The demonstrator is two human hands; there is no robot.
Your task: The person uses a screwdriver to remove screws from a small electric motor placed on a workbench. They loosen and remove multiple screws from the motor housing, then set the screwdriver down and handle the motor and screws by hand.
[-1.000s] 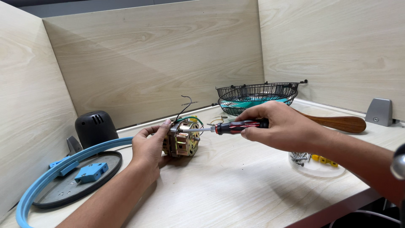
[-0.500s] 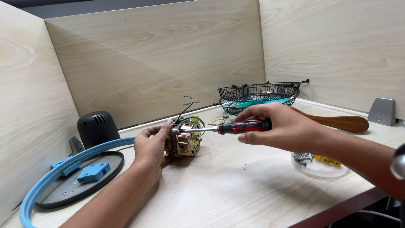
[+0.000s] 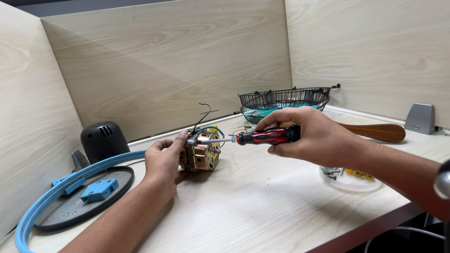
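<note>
Head view: small copper-wound electric motor with loose wires (image 3: pixel 200 151), mid-bench, clamped in left hand (image 3: pixel 161 161); right hand (image 3: pixel 311 136) closed on red-and-black-handled screwdriver (image 3: pixel 267 136), tip at motor's face; casing apparently intact, screws judged not yet all out.

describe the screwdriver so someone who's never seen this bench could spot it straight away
Start at the pale wooden bench and find the small copper-wound metal motor at its middle, steadied by the left hand. The red-and-black-handled screwdriver lies level in the right hand, tip at the motor. Nothing else there has a striped handle.
</note>
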